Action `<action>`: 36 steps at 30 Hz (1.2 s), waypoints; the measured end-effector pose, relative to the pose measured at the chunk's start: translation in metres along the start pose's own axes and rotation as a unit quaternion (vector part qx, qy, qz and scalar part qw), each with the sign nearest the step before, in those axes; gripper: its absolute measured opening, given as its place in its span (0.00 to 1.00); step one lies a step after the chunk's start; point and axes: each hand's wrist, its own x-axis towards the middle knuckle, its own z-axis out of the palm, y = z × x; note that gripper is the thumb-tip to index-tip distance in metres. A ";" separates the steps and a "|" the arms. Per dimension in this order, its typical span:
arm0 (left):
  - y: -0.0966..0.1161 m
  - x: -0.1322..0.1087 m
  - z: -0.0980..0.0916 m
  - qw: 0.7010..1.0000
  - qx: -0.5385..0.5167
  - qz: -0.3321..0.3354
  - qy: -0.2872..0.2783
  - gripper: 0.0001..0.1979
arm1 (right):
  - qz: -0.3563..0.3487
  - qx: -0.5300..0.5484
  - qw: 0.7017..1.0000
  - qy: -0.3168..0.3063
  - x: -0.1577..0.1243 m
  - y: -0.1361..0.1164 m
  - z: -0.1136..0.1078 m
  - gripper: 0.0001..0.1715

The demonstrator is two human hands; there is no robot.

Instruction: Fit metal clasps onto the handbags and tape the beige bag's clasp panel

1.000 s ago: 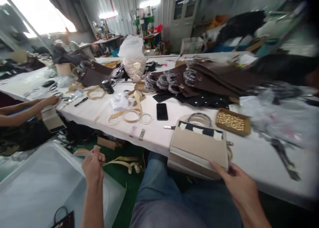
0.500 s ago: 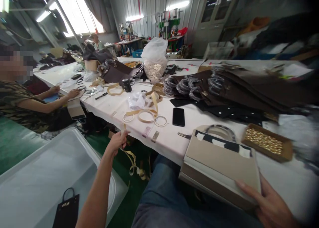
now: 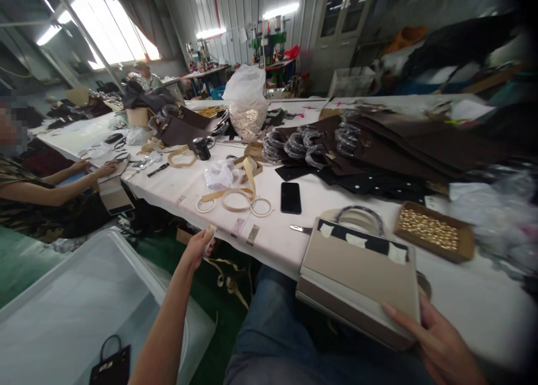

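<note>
My right hand [image 3: 437, 334] grips the lower right corner of a beige boxy bag [image 3: 353, 267], thumb on its face. The bag rests tilted at the table's front edge, with a looped handle [image 3: 361, 214] and white tape pieces on a black strip along its top. My left hand [image 3: 200, 247] is closed around a pale strip just off the table edge. Curled tan strips [image 3: 229, 281] hang below it. Tape rings [image 3: 235, 199] and a black phone [image 3: 291, 198] lie on the table between the hands.
A white bin [image 3: 126, 261] holding a small dark bag [image 3: 112, 367] stands at lower left. A carton of gold studs [image 3: 432, 232] sits right of the beige bag. Dark leather pieces [image 3: 403, 144] cover the table's back right. A person [image 3: 46, 194] works at far left.
The whole view has shifted, so the table items appear farther left. My left hand sits slightly lower, still closed on the pale strip. My right hand keeps its hold on the beige bag.
</note>
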 end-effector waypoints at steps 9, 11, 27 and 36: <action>-0.013 0.002 0.005 0.999 -0.011 -0.028 0.021 0.36 | 0.009 -0.006 1.000 -0.015 0.004 0.008 -0.008 0.55; -0.018 0.003 0.006 0.999 0.010 -0.046 0.017 0.37 | 0.006 -0.013 1.000 -0.018 0.006 0.010 -0.010 0.59; -0.017 0.010 0.011 0.999 -0.010 0.040 0.016 0.38 | 0.019 -0.001 1.000 -0.013 0.008 0.009 -0.010 0.61; -0.030 0.010 0.000 0.991 0.016 0.073 0.113 0.34 | 0.015 0.011 1.000 -0.016 0.006 0.009 -0.008 0.57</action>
